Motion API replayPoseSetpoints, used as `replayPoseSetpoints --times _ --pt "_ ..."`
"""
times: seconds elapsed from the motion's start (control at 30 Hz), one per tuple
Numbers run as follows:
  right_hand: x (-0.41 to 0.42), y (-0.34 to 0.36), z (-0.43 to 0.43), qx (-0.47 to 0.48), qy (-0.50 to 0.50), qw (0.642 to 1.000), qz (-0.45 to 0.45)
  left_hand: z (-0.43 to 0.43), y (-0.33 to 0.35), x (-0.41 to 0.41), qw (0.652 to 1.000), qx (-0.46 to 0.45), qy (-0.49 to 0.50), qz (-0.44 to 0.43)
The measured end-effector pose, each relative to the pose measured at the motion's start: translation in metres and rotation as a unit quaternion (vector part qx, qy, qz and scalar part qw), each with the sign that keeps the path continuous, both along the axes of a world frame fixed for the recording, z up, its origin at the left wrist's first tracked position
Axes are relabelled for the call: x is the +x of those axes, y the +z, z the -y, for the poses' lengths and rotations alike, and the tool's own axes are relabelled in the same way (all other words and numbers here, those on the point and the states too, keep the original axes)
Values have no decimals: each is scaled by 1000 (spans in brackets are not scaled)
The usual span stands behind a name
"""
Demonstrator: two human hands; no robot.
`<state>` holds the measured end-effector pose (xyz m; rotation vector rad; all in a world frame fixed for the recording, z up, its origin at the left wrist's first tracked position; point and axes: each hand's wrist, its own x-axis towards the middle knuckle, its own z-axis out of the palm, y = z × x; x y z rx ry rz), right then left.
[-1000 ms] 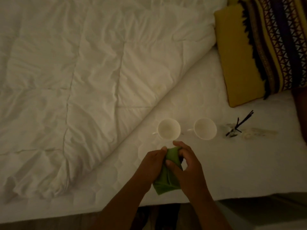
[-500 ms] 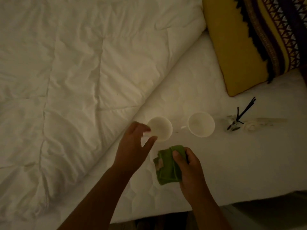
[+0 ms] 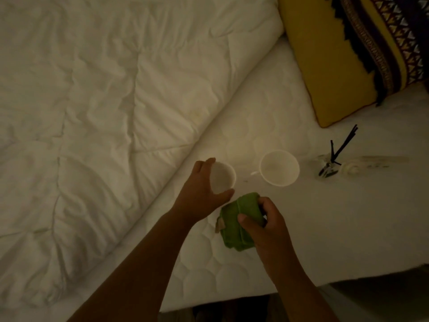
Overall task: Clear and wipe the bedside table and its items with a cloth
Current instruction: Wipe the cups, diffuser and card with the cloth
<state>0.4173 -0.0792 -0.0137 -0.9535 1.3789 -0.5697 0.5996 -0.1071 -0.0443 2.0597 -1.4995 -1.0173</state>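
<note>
Left fingers [image 3: 204,167] curled round smooth white cup [image 3: 222,178], right fingers [image 3: 243,218] pinching folded green cloth [image 3: 239,221]

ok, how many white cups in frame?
2. One cup sits on the bed near the duvet edge, with the left hand around it. The other cup stands free to its right, before the reed diffuser. None look hidden.

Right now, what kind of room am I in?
Most likely a bedroom: a white quilted duvet folded back over a mattress, with a yellow patterned pillow at its head.
</note>
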Motion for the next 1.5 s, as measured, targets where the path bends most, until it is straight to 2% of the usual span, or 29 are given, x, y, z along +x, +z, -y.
replayPoseSetpoints --times 0.07,0.17,0.27,0.4,0.5,0.6,0.73,0.8,0.93,1.03,1.1,1.17,1.2,1.27,1.3,1.4,1.5 --pt "3 6 -1 -30 12 999 -31 -5 9 1 992 52 83 -85" --pt "11 19 -5 -111 27 992 -61 -20 29 -4 949 100 169 -246" --pt "27 36 -11 -178 29 981 -68 -37 49 -14 931 104 187 -294" --pt "46 54 -18 -177 36 983 -44 -48 73 -26 900 92 254 -343" --pt "47 63 -15 -190 60 979 -48 -50 90 -24 903 88 253 -335" --pt "47 72 -8 -171 62 983 -14 -50 102 -22 920 56 233 -310" --pt "46 85 0 -108 7 993 49 -44 117 -19 927 14 202 -317" --pt "45 91 6 -57 -38 991 112 -43 125 -15 935 11 173 -309" --pt "36 93 16 114 -101 950 273 -43 135 -7 949 -10 117 -294" --pt "25 89 24 273 -129 870 391 -43 144 -3 955 -4 71 -289" --pt "20 95 29 318 -91 834 442 -43 153 -3 959 0 21 -281" --pt "14 97 28 330 -94 807 481 -40 163 -3 969 -15 -31 -245" --pt "10 93 25 323 -90 809 482 -38 168 -3 973 -28 -60 -220" --pt "2 87 17 286 -82 859 417 -35 177 -4 974 -50 -111 -192" --pt "2 85 16 281 -77 866 407 -34 181 -5 972 -61 -132 -186" --pt "8 83 20 297 -74 851 426 -34 187 -5 967 -91 -175 -162" --pt "15 91 26 332 -74 807 483 -32 185 -3 971 -74 -151 -170"
